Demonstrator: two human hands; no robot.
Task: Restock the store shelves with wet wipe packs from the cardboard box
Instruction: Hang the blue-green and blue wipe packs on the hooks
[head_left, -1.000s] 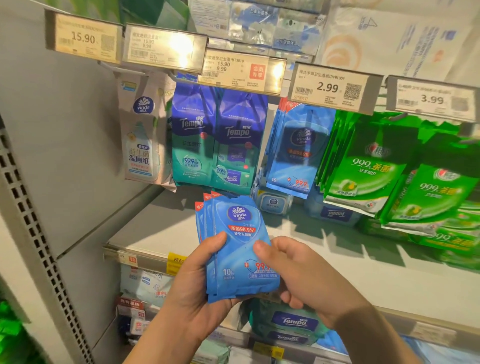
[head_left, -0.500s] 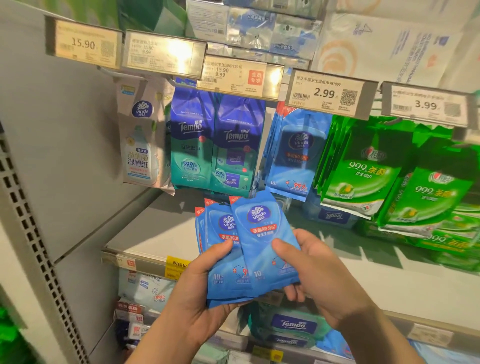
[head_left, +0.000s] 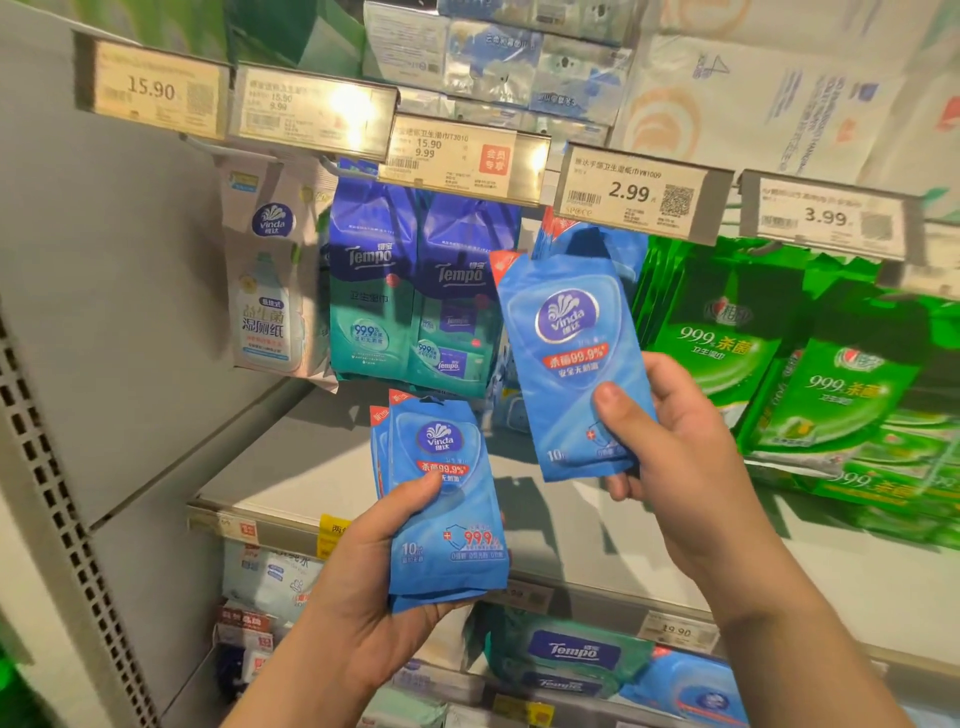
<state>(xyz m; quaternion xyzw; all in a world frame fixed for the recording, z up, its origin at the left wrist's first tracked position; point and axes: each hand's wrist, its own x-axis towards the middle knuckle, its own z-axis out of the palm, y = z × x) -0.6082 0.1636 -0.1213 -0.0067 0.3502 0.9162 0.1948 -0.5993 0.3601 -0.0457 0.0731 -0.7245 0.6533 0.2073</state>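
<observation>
The right hand (head_left: 675, 436) pinches one blue pack (head_left: 569, 358) at its lower right corner, thumb on the front and fingers behind. A second ago that pack lay on top of the stack (head_left: 441, 499); now it is lifted clear and tilted up toward the 2.99 tag (head_left: 631, 192), just in front of the same blue packs hanging under it. The left hand (head_left: 374, 587) grips the rest of the stack from its left edge, thumb pressed across the front, low over the shelf's (head_left: 675, 545) front edge. So one pack has been split off, and hanging it on the hook looks like the next step. The hook itself is hidden, and the cardboard box is out of view.
</observation>
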